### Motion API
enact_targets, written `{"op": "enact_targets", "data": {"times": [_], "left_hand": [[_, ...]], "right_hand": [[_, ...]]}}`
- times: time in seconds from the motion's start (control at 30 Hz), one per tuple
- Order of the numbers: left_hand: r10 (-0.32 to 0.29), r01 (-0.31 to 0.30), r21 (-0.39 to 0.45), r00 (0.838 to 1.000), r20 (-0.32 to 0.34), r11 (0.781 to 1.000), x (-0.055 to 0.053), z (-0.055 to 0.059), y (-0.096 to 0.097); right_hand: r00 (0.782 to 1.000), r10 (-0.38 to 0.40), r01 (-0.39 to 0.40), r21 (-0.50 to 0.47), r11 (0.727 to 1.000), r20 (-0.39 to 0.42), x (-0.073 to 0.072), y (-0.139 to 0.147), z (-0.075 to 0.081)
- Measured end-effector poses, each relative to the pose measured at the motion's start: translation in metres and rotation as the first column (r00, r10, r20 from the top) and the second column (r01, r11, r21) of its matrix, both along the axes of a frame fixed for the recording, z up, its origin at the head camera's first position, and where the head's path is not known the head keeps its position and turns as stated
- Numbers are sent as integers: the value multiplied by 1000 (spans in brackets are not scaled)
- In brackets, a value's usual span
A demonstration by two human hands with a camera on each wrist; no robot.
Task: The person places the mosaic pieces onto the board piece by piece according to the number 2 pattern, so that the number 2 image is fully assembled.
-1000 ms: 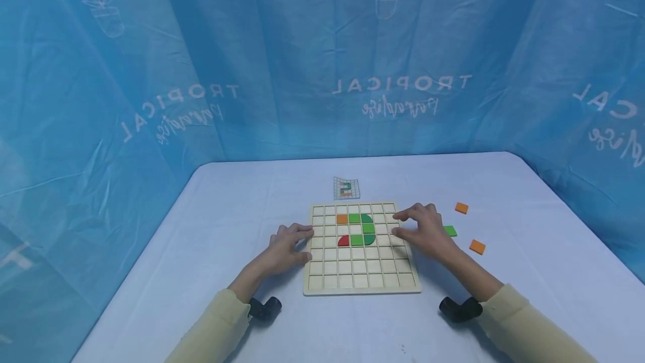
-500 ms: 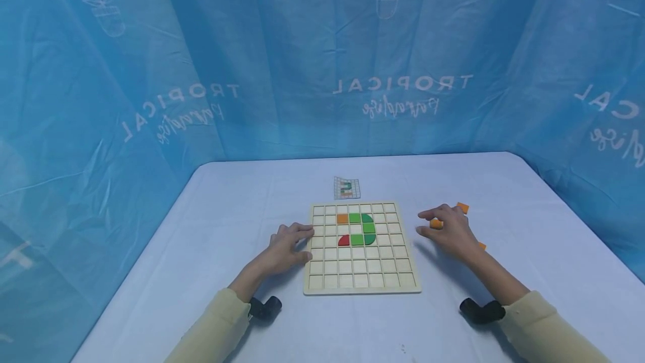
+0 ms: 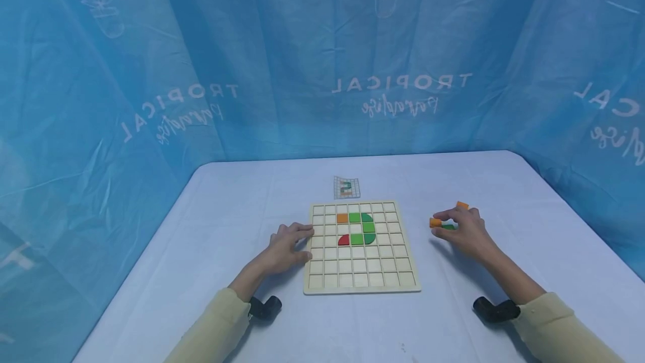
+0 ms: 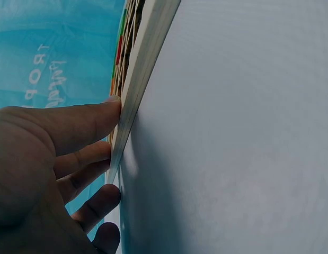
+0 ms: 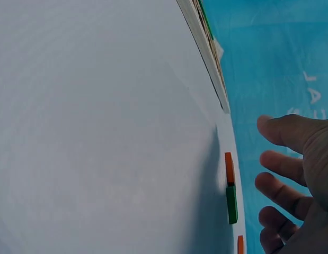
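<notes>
A cream grid board (image 3: 360, 266) lies flat with colored tiles set in its cells: an orange square (image 3: 342, 218), several green pieces (image 3: 369, 227) and a red quarter-round tile (image 3: 344, 240). At the board's left edge my left hand (image 3: 284, 250) rests, thumb and fingers touching the rim (image 4: 137, 74). My right hand (image 3: 466, 232) hovers over loose tiles to the right of the board, thumb and fingers spread, nothing between them. Below it lie an orange tile (image 5: 230, 168) and a green tile (image 5: 231, 205), end to end; the hand partly hides the green one in the head view.
Behind the board lies a small pattern card (image 3: 347, 188). Another orange tile (image 3: 462, 205) sits beyond my right hand. A white cloth covers the table (image 3: 242, 195), and a blue printed curtain (image 3: 302, 60) hangs around its back and sides.
My right hand has moved from the board's right edge rightward to the loose tiles, baring the near orange tile in the head view. The left hand has stayed at the board.
</notes>
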State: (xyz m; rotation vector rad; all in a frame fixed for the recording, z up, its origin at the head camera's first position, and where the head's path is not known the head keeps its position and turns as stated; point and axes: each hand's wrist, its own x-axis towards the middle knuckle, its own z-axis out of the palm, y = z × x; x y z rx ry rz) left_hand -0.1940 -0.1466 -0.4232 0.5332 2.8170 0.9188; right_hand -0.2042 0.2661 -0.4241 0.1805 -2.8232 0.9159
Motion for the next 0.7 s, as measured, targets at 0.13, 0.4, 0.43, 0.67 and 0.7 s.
{"op": "enact_targets", "data": {"times": [0.13, 0.4, 0.43, 0.67, 0.7], "left_hand": [[6, -6, -8, 1000, 4, 1000, 1, 1, 1], [12, -12, -25, 1000, 2, 1000, 1, -2, 1], [11, -11, -30, 1000, 0, 999, 0, -2, 1], [14, -14, -27, 1000, -16, 1000, 1, -1, 2], [14, -14, -28, 1000, -16, 1000, 1, 0, 2]], "right_hand": [[1000, -12, 12, 19, 1000, 26, 1, 6, -2], [998, -25, 23, 30, 999, 53, 1, 15, -5], [998, -27, 25, 35, 999, 55, 0, 16, -6], [998, -33, 30, 53, 998, 56, -2, 22, -12], [998, -31, 27, 57, 998, 54, -2, 23, -13]]}}
